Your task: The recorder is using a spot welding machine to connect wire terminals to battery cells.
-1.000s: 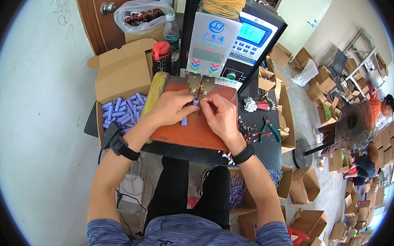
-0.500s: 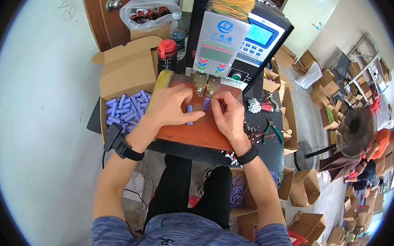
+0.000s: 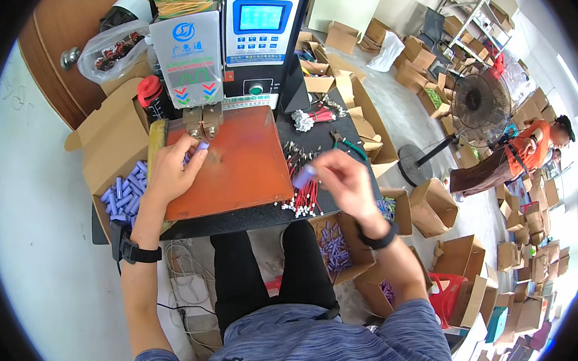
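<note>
My left hand (image 3: 170, 173) is closed around a purple cylindrical battery cell (image 3: 202, 147), its end just below the metal electrodes (image 3: 202, 122) of a spot welder (image 3: 191, 54). Part of that cell is hidden by my fingers. Out to the right, past the edge of the orange-brown mat (image 3: 244, 171), my right hand (image 3: 349, 187) pinches another purple battery cell (image 3: 304, 177). That hand is slightly blurred, above red wire leads with white connectors (image 3: 306, 200). Left of my left hand, a cardboard box (image 3: 105, 135) holds many loose purple cells (image 3: 126, 193).
Green-handled pliers (image 3: 349, 146) and a bundle of white-tipped leads (image 3: 315, 118) lie on the black table. A red-capped bottle (image 3: 151, 98) stands beside the welder. Below the table on the right sits a carton of cells (image 3: 334, 248). A standing fan (image 3: 481, 109) and a person in orange (image 3: 522, 153) are farther right.
My right hand has left the electrodes and swung right beyond the mat with a cell. My left hand now holds a cell by the electrodes. The view has turned right.
</note>
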The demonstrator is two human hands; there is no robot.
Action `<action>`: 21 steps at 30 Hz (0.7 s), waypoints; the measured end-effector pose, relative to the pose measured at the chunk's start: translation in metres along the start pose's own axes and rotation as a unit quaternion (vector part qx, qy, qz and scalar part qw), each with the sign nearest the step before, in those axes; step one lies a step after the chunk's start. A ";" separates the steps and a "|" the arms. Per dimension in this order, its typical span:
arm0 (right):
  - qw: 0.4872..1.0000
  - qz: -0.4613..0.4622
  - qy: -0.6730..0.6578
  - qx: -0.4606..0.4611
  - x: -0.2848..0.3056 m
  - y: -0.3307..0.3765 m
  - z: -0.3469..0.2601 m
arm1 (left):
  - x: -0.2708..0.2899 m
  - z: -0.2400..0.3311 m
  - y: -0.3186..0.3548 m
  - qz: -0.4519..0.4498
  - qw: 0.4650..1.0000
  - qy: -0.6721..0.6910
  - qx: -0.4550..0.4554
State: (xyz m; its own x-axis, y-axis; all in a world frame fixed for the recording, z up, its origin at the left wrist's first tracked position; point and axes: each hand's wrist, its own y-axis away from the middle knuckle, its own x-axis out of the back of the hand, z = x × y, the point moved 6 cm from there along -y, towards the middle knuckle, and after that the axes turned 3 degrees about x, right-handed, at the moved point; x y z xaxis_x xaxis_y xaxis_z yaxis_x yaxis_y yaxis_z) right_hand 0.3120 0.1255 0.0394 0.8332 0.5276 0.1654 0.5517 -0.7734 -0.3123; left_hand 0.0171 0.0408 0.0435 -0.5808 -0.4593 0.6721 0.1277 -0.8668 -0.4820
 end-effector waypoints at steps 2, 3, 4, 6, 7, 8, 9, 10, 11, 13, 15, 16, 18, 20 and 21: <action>0.994 -0.060 0.039 -0.086 0.044 0.034 0.013 | -0.003 0.006 -0.001 -0.001 1.000 0.016 -0.021; 0.984 -0.104 0.073 -0.125 0.063 0.050 0.022 | -0.002 0.010 -0.002 0.003 0.999 0.024 -0.040; 0.969 -0.153 0.086 -0.172 0.076 0.064 0.034 | -0.001 0.010 -0.002 0.001 0.999 0.025 -0.040; 0.922 -0.193 0.302 -0.145 0.111 0.088 0.069 | 0.001 0.014 -0.003 -0.005 0.998 0.029 -0.062; 0.863 -0.207 0.453 -0.081 0.119 0.091 0.077 | 0.001 0.013 -0.003 -0.007 0.998 0.031 -0.063; 0.863 -0.205 0.455 -0.082 0.118 0.087 0.082 | 0.002 0.012 -0.004 -0.010 0.998 0.037 -0.056; 0.894 -0.151 0.403 -0.128 0.116 0.076 0.087 | 0.002 0.011 -0.003 -0.014 0.998 0.043 -0.049; 0.917 -0.094 0.348 -0.172 0.114 0.064 0.093 | 0.003 0.009 -0.003 -0.014 0.998 0.042 -0.051; 0.917 -0.059 0.367 -0.145 0.107 0.050 0.098 | 0.004 0.005 -0.003 -0.002 0.997 0.051 -0.055; 0.902 0.010 0.405 -0.147 0.100 0.024 0.112 | 0.005 0.004 -0.006 0.008 0.995 0.065 -0.069; 0.873 0.080 0.437 -0.203 0.111 0.007 0.125 | -0.004 0.009 -0.012 -0.021 0.997 0.057 -0.039; 0.848 0.064 0.464 -0.247 0.114 -0.002 0.130 | -0.003 0.018 -0.013 -0.010 0.997 0.040 -0.058; 0.814 0.122 0.466 -0.324 0.120 -0.003 0.143 | -0.017 0.011 -0.012 0.010 0.993 0.046 -0.112; 0.818 0.138 0.465 -0.310 0.099 -0.014 0.155 | -0.009 -0.011 -0.002 0.005 0.996 0.052 -0.076; 0.865 0.121 0.335 -0.353 0.078 -0.016 0.155 | -0.002 -0.019 0.007 0.005 0.997 0.055 -0.053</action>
State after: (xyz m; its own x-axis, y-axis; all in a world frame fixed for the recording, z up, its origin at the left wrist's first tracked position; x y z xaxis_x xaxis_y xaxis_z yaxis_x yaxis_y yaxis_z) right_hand 0.3621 0.2333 -0.0877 0.6316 0.1808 0.7539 0.0453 -0.9794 0.1969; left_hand 0.0043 0.0390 0.0281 -0.6654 -0.4394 0.6035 0.0524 -0.8339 -0.5494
